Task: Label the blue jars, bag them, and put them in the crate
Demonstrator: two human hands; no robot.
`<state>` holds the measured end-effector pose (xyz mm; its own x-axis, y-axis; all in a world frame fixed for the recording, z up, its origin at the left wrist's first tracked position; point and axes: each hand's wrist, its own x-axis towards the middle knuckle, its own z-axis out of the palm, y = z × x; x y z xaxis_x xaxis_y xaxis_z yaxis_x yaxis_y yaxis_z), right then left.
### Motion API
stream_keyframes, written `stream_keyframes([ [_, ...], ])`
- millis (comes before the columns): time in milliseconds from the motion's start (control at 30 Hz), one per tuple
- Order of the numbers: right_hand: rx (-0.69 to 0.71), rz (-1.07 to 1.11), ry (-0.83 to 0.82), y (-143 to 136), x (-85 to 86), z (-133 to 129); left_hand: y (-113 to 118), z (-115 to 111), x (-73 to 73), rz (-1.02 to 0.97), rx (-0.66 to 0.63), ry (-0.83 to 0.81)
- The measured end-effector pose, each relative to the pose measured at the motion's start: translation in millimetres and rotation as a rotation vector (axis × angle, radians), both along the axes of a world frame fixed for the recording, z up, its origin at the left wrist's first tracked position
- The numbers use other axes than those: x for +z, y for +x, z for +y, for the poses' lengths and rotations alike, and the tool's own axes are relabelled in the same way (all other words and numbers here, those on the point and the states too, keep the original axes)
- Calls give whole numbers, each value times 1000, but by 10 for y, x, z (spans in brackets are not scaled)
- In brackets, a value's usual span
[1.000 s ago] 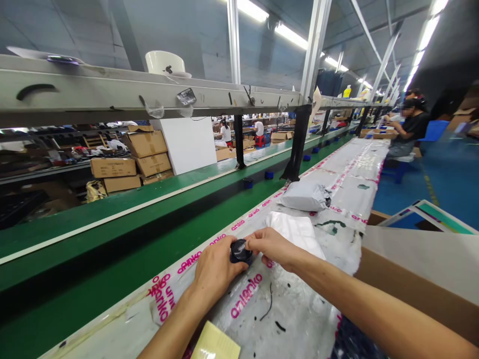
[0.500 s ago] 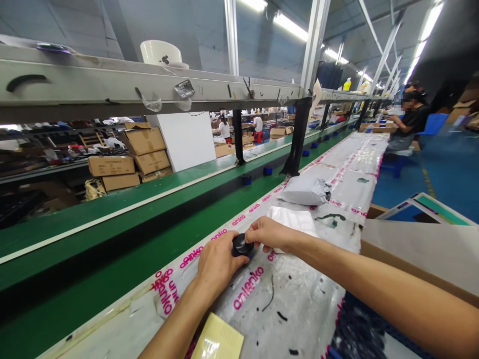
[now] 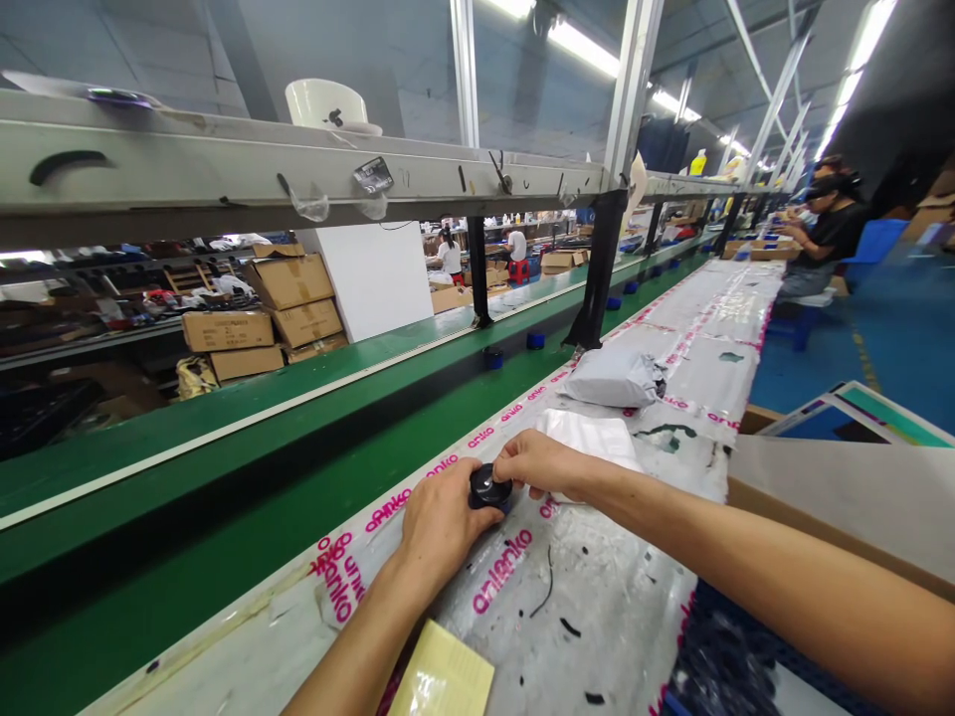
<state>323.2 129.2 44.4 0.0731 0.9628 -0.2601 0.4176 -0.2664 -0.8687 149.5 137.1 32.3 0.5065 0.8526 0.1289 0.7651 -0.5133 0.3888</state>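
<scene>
A small round black piece with a glossy top and a dark blue lower part [image 3: 490,487] stands on the plastic-covered table. My left hand [image 3: 440,512] is closed round its left side, thumb at the near edge. Fingertips of my right hand [image 3: 537,462] are pinched together against the right edge of its top; whatever they hold, if anything, is hidden. Just behind my right hand lies a folded white sheet [image 3: 589,435]. A yellow pad [image 3: 446,676] rests in front, beside my left forearm.
A grey plastic bag [image 3: 612,376] lies farther along the table. To the left runs a green conveyor belt [image 3: 358,428] carrying several blue pieces [image 3: 535,340], under a metal shelf [image 3: 224,159]. At right are a cardboard box [image 3: 836,497] and a blue crate [image 3: 716,646]. A seated person [image 3: 828,234] works farther back.
The whole view has shifted slightly, so things appear a little farther right. Both hands stay at the round black piece in nearly the same pose.
</scene>
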Motion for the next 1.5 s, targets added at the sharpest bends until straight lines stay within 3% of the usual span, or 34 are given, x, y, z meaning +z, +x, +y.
stream_keyframes([
  [633,-14,-80,-24,-14,23,4,-16,17,-28,-8,-8,21],
  [933,-18,98,-22,20,-142,-16,-24,14,-19,-10,-8,35],
  [1100,-92,144,-3,68,-109,-58,5,7,-43,-11,-11,46],
  [1167,-147,121,79,88,-53,-149,-18,-8,-36,-15,-34,67],
  [1233,-186,28,264,72,10,-322,-97,-30,11,-38,-93,130],
  [1333,-83,-175,502,-72,77,-710,-323,-103,175,-136,-140,266],
  [1433,171,-236,337,-354,51,-1079,-588,-261,368,-269,-25,282],
  [1500,299,-267,190,-554,-30,-1214,-737,-409,422,-330,55,147],
])
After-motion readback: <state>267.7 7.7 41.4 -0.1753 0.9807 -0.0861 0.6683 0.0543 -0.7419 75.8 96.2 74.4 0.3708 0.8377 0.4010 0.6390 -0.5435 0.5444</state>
